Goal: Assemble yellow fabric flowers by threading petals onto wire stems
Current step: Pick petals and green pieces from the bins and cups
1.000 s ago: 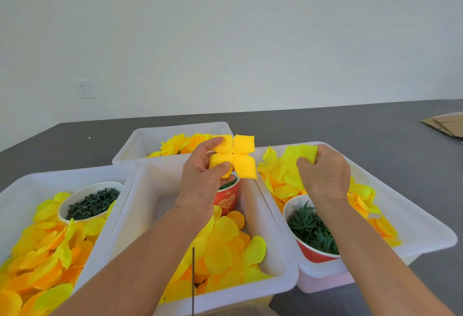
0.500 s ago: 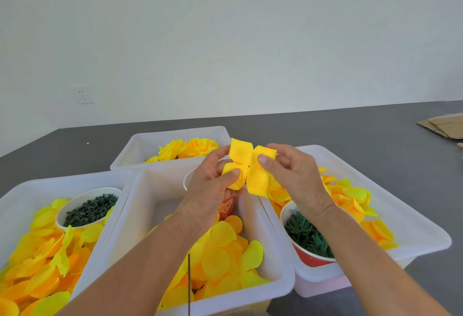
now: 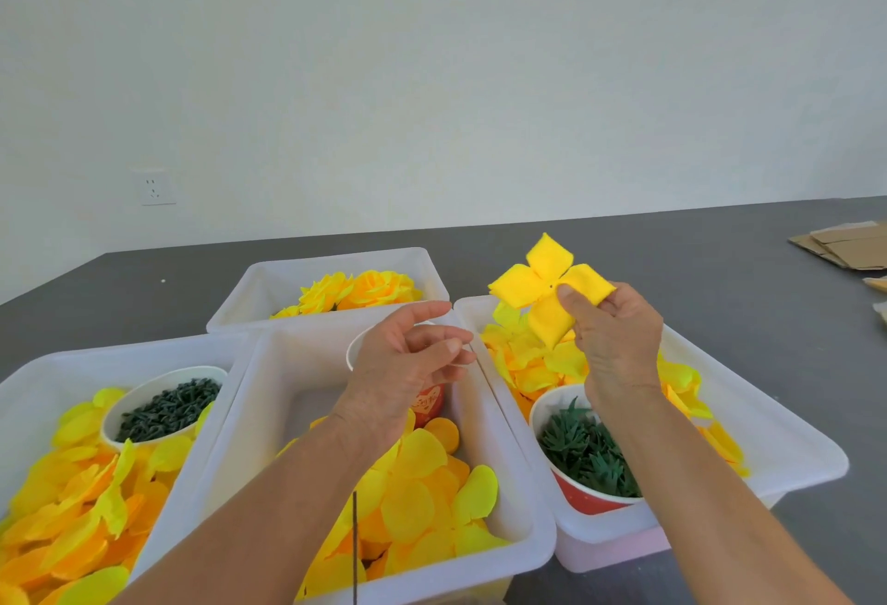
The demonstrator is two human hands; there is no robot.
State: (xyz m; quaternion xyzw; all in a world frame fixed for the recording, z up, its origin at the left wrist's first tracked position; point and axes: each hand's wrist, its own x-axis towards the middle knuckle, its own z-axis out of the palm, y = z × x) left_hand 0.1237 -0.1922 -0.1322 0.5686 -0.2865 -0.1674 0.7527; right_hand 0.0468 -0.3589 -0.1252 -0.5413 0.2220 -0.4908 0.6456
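Head view: my right hand [image 3: 617, 345] pinches the four-lobed yellow petal piece [image 3: 549, 290] between thumb and fingers, raised above the right bin [image 3: 792, 436]. My left hand [image 3: 408, 364] hangs relaxed, fingers loosely extended, holding nothing.

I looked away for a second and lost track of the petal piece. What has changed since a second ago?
The four-lobed petal piece passed from the left hand to the right hand, which now pinches it, raised over the right bin. The left hand let go and hangs open, holding nothing. Bins, cups and loose petals stayed put.
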